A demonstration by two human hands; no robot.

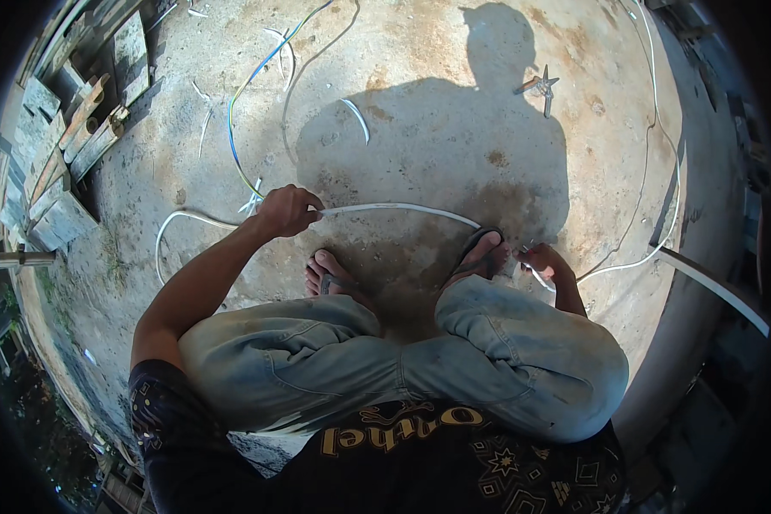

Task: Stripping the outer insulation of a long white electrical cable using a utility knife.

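A white sheathed cable (394, 206) runs in a shallow arc across the floor in front of my feet. My left hand (291, 212) is closed around it, knuckles up. The cable passes beneath my right sandal (484, 244). Close beside that foot, my right hand (546, 261) is closed with the fingertips together; what they hold is too small to make out. A length of the cable shows just below those fingers. Beyond my left hand, blue and yellow-green wires (231, 128) curve away up the floor. A white sheath end (253, 201) lies split near that hand.
Pliers (541, 86) lie on the concrete floor (420, 51) at the far right, within my shadow. Peeled white strips (356, 120) are scattered at the far left. Wood scraps (77, 137) are heaped along the left edge. More cable (657, 103) loops at the right.
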